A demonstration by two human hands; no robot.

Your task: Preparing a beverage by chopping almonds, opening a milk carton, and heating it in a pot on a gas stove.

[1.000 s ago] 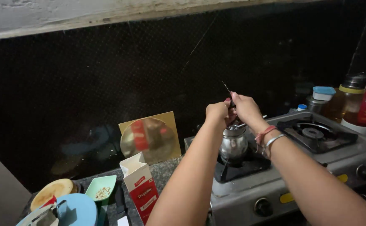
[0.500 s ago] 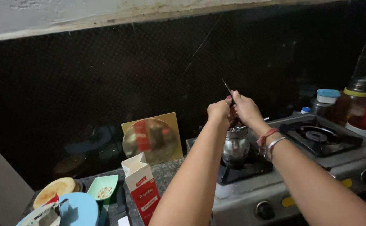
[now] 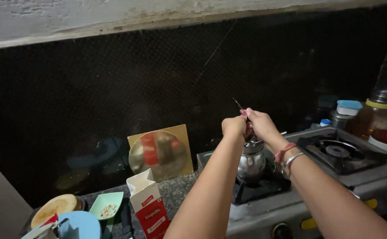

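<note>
Both hands meet just above a small shiny steel pot (image 3: 251,163) sitting on the left burner of the gas stove (image 3: 361,177). The left hand (image 3: 234,127) is fisted and the right hand (image 3: 260,124) curled, together gripping a thin dark stick-like tool (image 3: 238,104); what it is cannot be told. It looks light and stiff, best pinched near its lower end. The pot looks smooth, likely slippery and perhaps hot. An opened milk carton (image 3: 149,208) stands near left

Single head view, angled down over stove (image 3: 335,186), fairly near; dim, perhaps wall-facing.
</note>
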